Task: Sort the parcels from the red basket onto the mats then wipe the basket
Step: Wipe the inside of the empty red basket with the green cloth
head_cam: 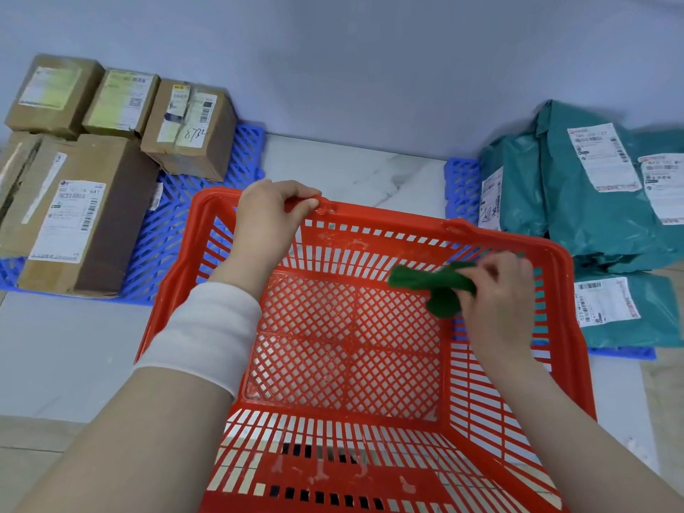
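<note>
Wiping inside one empty red basket [348,364], flanked by two blue mats.

On the far-left mat [170,231], five brown cardboard boxes [81,216]; on the right mat [462,187], at least four teal mailer bags [592,216], overlapping, so exact count unclear. Left hand [270,216] reaching across from the near left, white sleeve [207,327] at the wrist, fingers curled tight over the basket's far rim. Right hand [496,290] down inside near the far-right wall, fingers pinched on one green cloth [433,285], blurred.
</note>
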